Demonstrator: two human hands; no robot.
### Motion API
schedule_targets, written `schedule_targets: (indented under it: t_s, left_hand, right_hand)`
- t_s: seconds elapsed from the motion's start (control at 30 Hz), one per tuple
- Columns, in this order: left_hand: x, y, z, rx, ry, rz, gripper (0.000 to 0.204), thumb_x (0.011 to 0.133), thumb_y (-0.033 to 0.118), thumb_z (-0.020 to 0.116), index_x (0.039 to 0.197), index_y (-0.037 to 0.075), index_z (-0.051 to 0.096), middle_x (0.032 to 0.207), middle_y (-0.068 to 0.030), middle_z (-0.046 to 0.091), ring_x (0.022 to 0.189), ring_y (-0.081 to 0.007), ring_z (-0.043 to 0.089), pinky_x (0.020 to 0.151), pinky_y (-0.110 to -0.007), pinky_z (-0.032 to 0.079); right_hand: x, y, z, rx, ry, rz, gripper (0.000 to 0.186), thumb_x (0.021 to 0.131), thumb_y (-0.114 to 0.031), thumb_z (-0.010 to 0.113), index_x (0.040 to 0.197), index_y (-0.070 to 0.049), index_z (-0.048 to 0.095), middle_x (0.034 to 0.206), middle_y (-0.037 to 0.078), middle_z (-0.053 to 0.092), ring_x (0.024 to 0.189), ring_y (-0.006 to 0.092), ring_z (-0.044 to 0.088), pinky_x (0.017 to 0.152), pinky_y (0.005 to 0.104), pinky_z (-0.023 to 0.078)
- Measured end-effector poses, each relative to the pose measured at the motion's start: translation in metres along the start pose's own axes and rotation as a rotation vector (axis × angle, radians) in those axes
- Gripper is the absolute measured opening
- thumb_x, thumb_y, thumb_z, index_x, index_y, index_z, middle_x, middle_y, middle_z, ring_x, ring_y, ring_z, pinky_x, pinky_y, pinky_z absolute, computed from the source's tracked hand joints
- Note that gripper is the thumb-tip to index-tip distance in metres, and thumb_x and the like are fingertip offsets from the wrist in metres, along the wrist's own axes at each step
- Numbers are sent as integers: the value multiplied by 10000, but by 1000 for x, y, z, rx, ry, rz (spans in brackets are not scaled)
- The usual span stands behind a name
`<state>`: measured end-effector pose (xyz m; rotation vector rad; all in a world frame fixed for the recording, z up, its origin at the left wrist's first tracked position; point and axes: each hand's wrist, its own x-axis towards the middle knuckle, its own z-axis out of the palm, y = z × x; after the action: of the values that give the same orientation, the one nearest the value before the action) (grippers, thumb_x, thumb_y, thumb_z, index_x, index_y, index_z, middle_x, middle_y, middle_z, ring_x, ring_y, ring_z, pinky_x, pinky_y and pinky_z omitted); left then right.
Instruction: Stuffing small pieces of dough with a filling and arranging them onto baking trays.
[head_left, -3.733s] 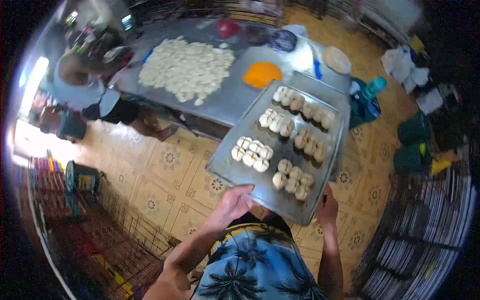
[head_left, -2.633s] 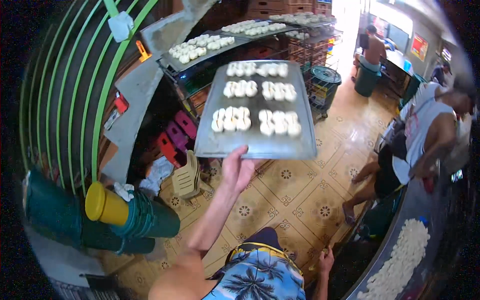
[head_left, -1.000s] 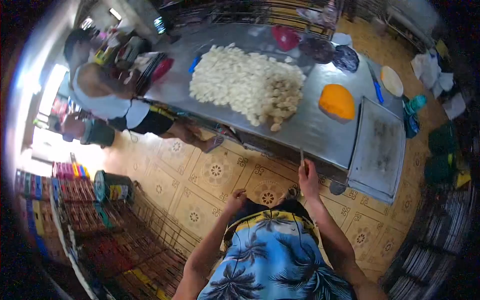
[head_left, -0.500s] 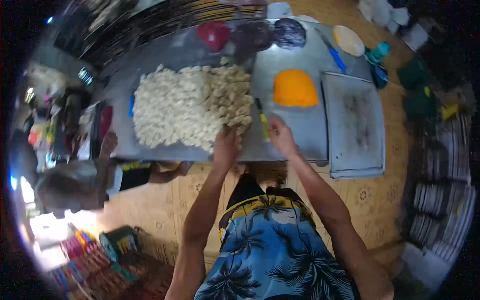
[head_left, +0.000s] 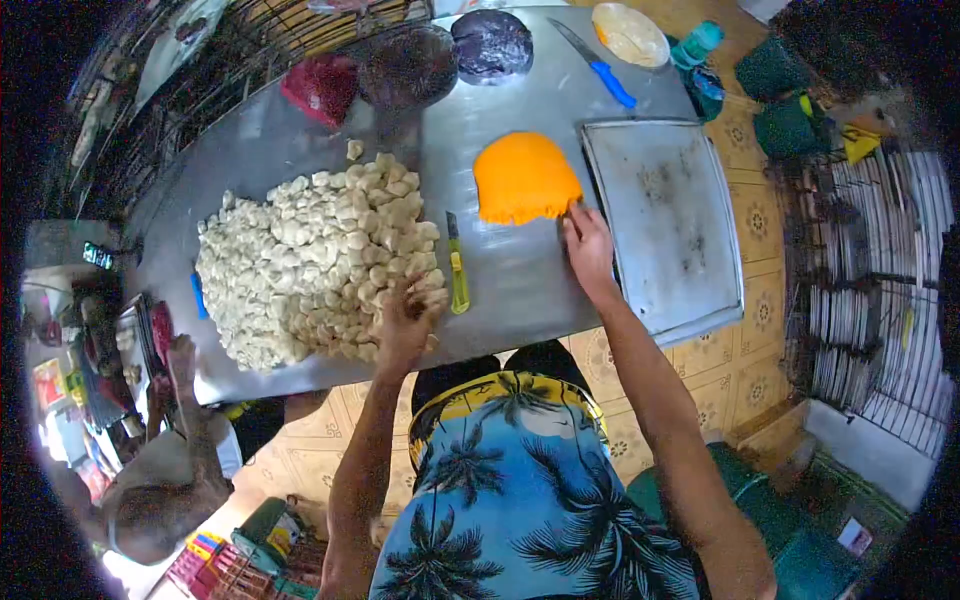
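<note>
The slim yellow cutter (head_left: pixel 459 282) now lies released, so left hand (head_left: pixel 405 328) meets pale dough lumps (head_left: pixel 300 250), right hand (head_left: pixel 592 248) orange paste (head_left: pixel 525 180); fingers' grip I cannot tell.

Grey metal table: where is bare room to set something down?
One patch lies between the yellow-handled cutter and the grey rectangular tray, nearer than the rounded orange mass; the right hand borders it. Another lies beyond the mass, between the dark, round wrapped bundle and the blue-handled knife. The heap of pale dough pieces, by the left hand, crowds the left.
</note>
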<state>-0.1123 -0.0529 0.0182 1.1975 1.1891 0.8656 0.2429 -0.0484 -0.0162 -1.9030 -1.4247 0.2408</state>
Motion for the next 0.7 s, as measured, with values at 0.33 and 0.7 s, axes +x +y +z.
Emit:
schedule_targets:
  t_s: [0.33,0.7]
  left_hand:
    - [20,-32,112,8,-274,-394,355,942,93,698,1257,-64,650,1055,-106,738,898,-164,702,864,-307,574]
    - [77,-22,140,-44,-240,-440,371,901,95,712,1238,-53,666,1091,-96,732,979,-149,669,910,-305,533]
  right_hand:
    - [19,21,21,-66,-83,-76,159,886,-124,707,982,2,698,1007,170,653,950,370,630,826,448,524]
    - [28,11,-11,738,-803,843,244,904,-222,741,1029,-14,717,849,11,710,677,140,617,632,325,495]
